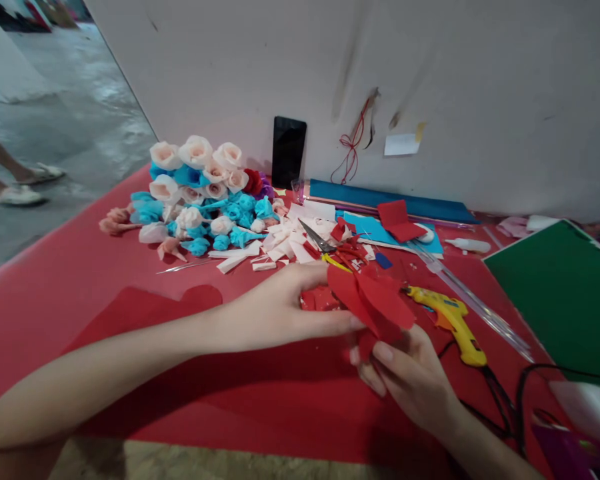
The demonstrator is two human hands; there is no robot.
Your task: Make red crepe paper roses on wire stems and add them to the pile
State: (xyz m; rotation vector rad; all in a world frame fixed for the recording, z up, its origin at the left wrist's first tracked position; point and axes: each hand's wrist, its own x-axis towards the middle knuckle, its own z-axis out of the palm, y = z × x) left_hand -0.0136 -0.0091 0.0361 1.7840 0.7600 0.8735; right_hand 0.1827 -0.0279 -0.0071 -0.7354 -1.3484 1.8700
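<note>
Both hands meet over a red table cover (55,280). My left hand (280,310) reaches in from the left, its fingers pinched on the petals of a red paper flower (373,300). From below, my right hand (410,373) has its fingers wrapped round the base of that same flower. A yellow glue gun (453,323) lies just right of the flower. Scissors (317,239) rest among white paper scraps (280,243) behind my hands.
A heap of pink, white and blue paper roses (200,193) sits at the back left. A black phone (287,152) leans on the wall. Blue sheets (380,197), a green sheet (565,293) and clear glue sticks (475,303) lie at right. Someone's feet (20,187) stand on the floor.
</note>
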